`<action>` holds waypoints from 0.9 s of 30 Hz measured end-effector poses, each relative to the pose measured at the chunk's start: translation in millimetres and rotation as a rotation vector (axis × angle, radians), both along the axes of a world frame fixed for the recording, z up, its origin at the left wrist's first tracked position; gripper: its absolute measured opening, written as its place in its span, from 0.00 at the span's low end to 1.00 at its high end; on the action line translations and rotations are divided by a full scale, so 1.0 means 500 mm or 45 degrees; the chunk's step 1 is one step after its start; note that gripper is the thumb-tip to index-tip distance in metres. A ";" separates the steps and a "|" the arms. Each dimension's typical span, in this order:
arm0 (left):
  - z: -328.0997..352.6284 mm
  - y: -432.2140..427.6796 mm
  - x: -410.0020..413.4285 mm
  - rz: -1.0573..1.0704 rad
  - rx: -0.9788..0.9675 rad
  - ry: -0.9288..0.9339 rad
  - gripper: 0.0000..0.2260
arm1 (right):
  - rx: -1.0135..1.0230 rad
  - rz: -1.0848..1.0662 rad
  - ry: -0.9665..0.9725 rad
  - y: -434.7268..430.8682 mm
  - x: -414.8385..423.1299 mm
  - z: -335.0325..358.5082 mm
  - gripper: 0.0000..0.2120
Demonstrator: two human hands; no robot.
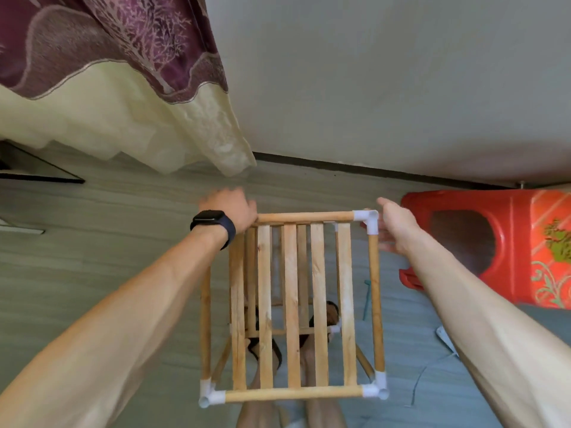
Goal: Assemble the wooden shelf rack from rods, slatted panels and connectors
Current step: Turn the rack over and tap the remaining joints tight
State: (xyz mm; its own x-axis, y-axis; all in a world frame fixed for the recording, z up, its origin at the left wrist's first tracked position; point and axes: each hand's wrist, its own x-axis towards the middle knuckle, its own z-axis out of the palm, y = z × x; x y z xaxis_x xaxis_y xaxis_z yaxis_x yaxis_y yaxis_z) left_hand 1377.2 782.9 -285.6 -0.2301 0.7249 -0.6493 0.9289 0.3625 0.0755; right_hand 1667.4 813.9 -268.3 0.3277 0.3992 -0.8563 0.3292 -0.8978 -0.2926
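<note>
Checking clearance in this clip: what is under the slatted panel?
Through gaps in the slatted panel, the person's feet in dark sandals and a lower rod show. The slats hide the rest beneath.

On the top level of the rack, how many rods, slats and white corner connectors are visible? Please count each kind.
Round wooden rods: 4
Flat wooden slats: 5
White plastic corner connectors: 3, fourth corner hidden by the left hand
Total: 12
</note>
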 end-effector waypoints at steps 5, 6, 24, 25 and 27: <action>0.030 0.053 0.202 -0.048 -0.074 -0.456 0.22 | -0.229 -0.248 0.390 0.000 0.054 -0.016 0.10; 0.033 0.066 0.240 -0.010 -0.100 -0.517 0.24 | -0.255 -0.255 0.434 0.002 0.056 -0.022 0.10; 0.047 0.166 0.442 0.514 -0.736 -0.516 0.11 | -0.367 -0.527 0.938 -0.029 0.113 -0.152 0.14; 0.044 0.166 0.449 0.529 -0.720 -0.499 0.11 | -0.361 -0.549 0.964 -0.030 0.114 -0.158 0.11; 0.034 0.158 0.469 0.510 -0.639 -0.479 0.12 | -0.349 -0.595 0.991 -0.032 0.113 -0.166 0.08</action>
